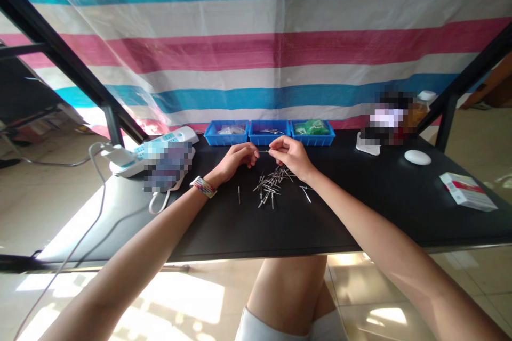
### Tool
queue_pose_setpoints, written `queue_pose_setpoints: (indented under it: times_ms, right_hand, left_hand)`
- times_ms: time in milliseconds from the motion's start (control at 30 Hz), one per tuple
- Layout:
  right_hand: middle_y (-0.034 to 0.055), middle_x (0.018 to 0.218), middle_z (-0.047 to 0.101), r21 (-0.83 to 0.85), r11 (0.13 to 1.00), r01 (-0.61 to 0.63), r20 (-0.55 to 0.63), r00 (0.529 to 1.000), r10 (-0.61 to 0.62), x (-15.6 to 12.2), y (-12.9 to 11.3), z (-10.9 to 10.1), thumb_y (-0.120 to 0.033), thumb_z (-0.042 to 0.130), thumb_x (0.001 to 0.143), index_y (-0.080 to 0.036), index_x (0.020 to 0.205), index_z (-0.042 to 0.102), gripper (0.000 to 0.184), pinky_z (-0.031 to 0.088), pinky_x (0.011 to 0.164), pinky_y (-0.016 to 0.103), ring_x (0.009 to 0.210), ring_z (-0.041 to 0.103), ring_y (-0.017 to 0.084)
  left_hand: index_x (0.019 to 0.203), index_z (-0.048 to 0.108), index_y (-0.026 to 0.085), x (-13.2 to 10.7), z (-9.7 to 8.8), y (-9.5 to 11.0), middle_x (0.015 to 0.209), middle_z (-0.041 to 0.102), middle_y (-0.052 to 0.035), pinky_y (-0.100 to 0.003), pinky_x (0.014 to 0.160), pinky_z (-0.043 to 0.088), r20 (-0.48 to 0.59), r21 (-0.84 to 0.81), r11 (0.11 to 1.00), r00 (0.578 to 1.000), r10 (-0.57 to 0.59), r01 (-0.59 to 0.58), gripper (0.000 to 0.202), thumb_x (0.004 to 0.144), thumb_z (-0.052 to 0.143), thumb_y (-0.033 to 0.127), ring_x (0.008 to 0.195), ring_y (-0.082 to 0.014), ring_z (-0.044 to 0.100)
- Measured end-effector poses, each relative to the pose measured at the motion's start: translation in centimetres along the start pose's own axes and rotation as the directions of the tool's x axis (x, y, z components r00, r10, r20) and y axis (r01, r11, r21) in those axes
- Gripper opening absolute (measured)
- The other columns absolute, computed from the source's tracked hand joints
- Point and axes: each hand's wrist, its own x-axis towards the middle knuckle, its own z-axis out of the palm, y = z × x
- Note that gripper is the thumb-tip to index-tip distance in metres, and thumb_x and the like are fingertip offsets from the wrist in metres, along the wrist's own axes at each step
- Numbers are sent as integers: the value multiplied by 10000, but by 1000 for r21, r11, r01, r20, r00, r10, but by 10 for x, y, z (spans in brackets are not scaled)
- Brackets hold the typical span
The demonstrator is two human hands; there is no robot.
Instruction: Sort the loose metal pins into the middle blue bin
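My right hand point(288, 153) pinches a thin metal blind rivet point(263, 151) between thumb and fingertips, just in front of the middle blue bin point(269, 138). The rivet lies roughly level and spans the small gap between my hands. On its other side my left hand point(239, 161) is closed, with curled fingertips at the rivet's left end. A loose pile of rivets point(272, 184) lies below my hands on the black table. One single rivet point(239, 195) rests to the left of the pile, and a few more point(306, 194) lie to the right under my forearm.
Left bin point(226, 139) holds clear plastic bags; right bin point(312, 139) holds green ones. A few rivets lie in the middle bin. A power strip point(132, 168) with cables and a blurred phone point(168, 168) stand left. A white mouse point(417, 157), a small box point(468, 192) and a bottle point(423, 106) are right.
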Motion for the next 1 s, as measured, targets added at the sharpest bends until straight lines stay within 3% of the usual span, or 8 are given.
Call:
queue_pose_setpoints:
  times_ms: [467, 733, 1000]
  right_hand:
    - [9, 848, 677, -40, 999, 13, -10, 1000, -13, -2, -2, 1, -368, 847, 692, -210, 850, 664, 289, 499, 503, 249, 600, 593, 117]
    - [-26, 723, 628, -39, 999, 8, -18, 1000, -9, -2, -1, -2, -389, 786, 746, -194, 790, 650, 241, 447, 433, 229, 479, 554, 91]
    - [-30, 708, 642, 24, 1000, 10, -11, 1000, -10, -3, 0, -1, -353, 817, 732, -185, 803, 660, 240, 498, 442, 229, 469, 596, 100]
  left_hand:
    - [823, 690, 161, 1, 1, -2, 673, 648, -13, -236, 593, 452, -28, 43, 999, 1000, -6, 7, 248, 812, 789, 389, 613, -127, 584]
    - [826, 672, 161, 1, 1, -1, 690, 628, 4, -234, 596, 445, -38, 41, 999, 999, 33, -31, 293, 779, 839, 397, 617, -115, 563]
    - [834, 676, 161, 2, 1, -3, 703, 628, 10, -236, 598, 453, -57, 29, 998, 997, 54, -53, 330, 750, 885, 402, 632, -115, 573]
